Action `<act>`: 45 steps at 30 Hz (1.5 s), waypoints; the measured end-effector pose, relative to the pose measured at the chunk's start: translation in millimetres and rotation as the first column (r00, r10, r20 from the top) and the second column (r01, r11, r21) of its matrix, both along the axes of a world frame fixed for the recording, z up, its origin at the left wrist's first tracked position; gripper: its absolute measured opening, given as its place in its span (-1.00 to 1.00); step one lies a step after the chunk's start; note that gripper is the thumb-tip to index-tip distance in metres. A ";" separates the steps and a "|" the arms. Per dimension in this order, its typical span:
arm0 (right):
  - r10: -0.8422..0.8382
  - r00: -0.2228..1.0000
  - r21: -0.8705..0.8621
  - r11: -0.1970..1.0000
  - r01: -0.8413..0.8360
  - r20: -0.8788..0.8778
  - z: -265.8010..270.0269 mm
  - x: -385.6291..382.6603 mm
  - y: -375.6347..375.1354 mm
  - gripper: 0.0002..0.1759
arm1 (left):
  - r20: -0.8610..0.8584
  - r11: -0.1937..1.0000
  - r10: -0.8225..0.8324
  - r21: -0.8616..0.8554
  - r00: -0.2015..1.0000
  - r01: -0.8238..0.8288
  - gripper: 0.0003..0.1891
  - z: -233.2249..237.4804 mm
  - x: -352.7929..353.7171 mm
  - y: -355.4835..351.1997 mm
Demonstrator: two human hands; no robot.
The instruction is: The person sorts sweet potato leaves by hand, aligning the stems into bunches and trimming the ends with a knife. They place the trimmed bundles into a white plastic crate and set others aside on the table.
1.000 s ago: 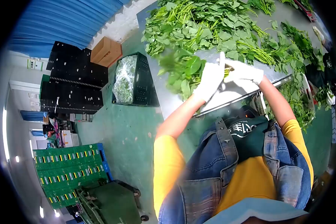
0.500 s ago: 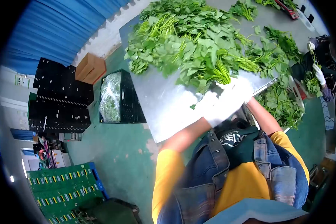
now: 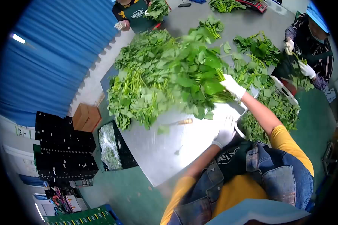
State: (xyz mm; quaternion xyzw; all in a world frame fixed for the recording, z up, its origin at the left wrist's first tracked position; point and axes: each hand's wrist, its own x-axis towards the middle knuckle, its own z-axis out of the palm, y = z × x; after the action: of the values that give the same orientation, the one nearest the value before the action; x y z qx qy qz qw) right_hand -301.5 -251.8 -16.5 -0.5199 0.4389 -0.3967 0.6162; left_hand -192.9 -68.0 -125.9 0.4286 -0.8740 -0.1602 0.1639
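My right hand (image 3: 233,87), in a white glove, is closed around the stems of a bunch of leafy greens (image 3: 208,71). The bunch's leaves are blurred and reach left over the big heap of greens (image 3: 139,82) on the metal table (image 3: 150,150). Nearer my body, my left hand (image 3: 225,132), also gloved in white, is by the table's near edge with its fingers stretched out and nothing visible in them. Left of that hand lies a knife with a wooden handle (image 3: 185,122); its blade is hard to make out.
A white crate (image 3: 285,90) full of greens stands at the right. Two co-workers, one behind the table (image 3: 137,15) and one at the right (image 3: 315,48), hold greens. A red scale (image 3: 256,4) sits at the back. Black crates (image 3: 64,146) and a carton (image 3: 86,117) are left.
My hands, together over stems at the near edge, have come apart. The right has moved forward with a bunch; the left has stayed near. The view has shifted, showing the knife and another co-worker.
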 end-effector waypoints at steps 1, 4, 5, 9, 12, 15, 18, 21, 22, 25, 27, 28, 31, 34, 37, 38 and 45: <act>-0.013 1.000 -0.013 1.000 0.013 -0.019 12.6 -6.9 -13.2 -0.84 | -0.013 1.000 0.004 0.011 1.000 -0.004 -0.25 -2.0 -6.3 -4.4; -0.123 0.990 -0.132 0.985 0.114 -0.064 20.9 -26.3 -68.2 -0.70 | 0.039 0.997 0.024 0.073 0.999 -0.027 -0.20 -24.2 -9.8 -13.4; -0.187 0.976 -0.145 0.975 0.170 -0.112 12.4 -35.9 -99.4 -0.67 | 0.061 0.999 0.048 0.016 0.997 -0.049 -0.18 -27.5 -10.0 -12.9; -0.396 0.908 -0.415 0.855 0.311 -0.138 -11.0 -73.7 -244.2 -0.62 | 0.276 0.992 0.017 0.112 0.961 -0.050 -0.16 -12.4 -16.8 -19.9; -0.658 0.729 -0.579 0.675 0.458 -0.190 -6.3 -84.7 -336.2 -0.58 | 0.411 0.998 0.055 -0.018 0.910 -0.052 -0.24 -22.0 -15.5 -15.3; -0.629 0.442 -0.496 0.777 0.388 -0.639 -6.2 -95.6 -401.1 -0.46 | 0.483 1.000 0.003 0.002 0.876 -0.004 -0.39 -21.8 -15.7 -15.5; -0.445 0.268 -0.325 0.861 0.392 -0.855 -52.9 -102.4 -437.5 0.12 | 0.342 0.989 0.040 0.118 0.939 -0.085 -0.41 -20.6 -15.0 -15.0; -0.545 0.098 -0.522 0.832 0.188 -0.833 -72.3 -56.1 -383.4 0.05 | 0.332 0.986 0.047 0.137 0.942 -0.097 -0.42 -17.8 -18.7 -12.0; -0.616 0.199 -0.611 0.786 0.094 -0.762 -76.0 -39.2 -357.5 -0.01 | 0.370 0.996 0.042 0.059 0.928 -0.069 -0.42 -27.4 -16.5 -11.7; -0.532 0.733 -0.844 0.526 -0.106 -0.424 -62.7 5.2 -251.8 -0.23 | 0.445 1.000 0.026 -0.012 0.895 -0.023 -0.42 -43.2 -16.3 -8.6; -0.348 0.793 -0.827 0.463 -0.318 -0.499 -33.7 27.1 -154.6 -0.29 | 0.444 0.999 0.032 0.025 0.895 -0.048 -0.42 -40.2 -17.7 -8.9; -0.047 0.866 -0.657 0.673 -0.340 -0.497 -48.0 34.1 -109.5 -0.28 | 0.440 0.999 0.027 0.022 0.898 -0.041 -0.42 -32.0 -18.3 -12.6; 0.059 0.677 -0.673 0.079 -0.736 -0.733 -56.6 10.6 37.3 -0.33 | 0.237 0.887 0.068 0.431 0.969 -0.167 -0.34 -32.8 -18.9 -13.2; 0.032 0.666 -0.605 0.386 -0.696 -0.745 -56.3 -7.8 116.4 -0.33 | 0.169 0.985 0.110 0.111 0.979 -0.129 -0.41 -55.0 -13.9 -9.1; 0.417 0.721 -0.085 0.833 -0.547 -0.554 -50.2 -43.5 154.4 -0.36 | 0.089 0.989 0.125 -0.096 0.988 -0.116 -0.44 -31.9 -22.2 -19.6; 0.090 0.776 -0.459 0.762 -0.457 -0.624 -37.7 -59.4 160.8 -0.47 | 0.096 0.994 0.091 0.045 0.991 -0.096 -0.39 -8.7 -16.8 -21.0; -0.092 0.572 -0.404 0.797 -0.449 -0.815 -47.9 -149.8 237.4 -0.27 | -0.129 0.977 0.072 -0.190 0.989 -0.096 -0.36 -28.8 2.5 -9.3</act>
State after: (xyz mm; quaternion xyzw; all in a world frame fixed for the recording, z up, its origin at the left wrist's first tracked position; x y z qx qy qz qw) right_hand -451.3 -14.4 -64.4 -0.8441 0.4688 -0.1628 0.2030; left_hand -190.4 -77.3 -154.6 0.4365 -0.8550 -0.0920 0.2645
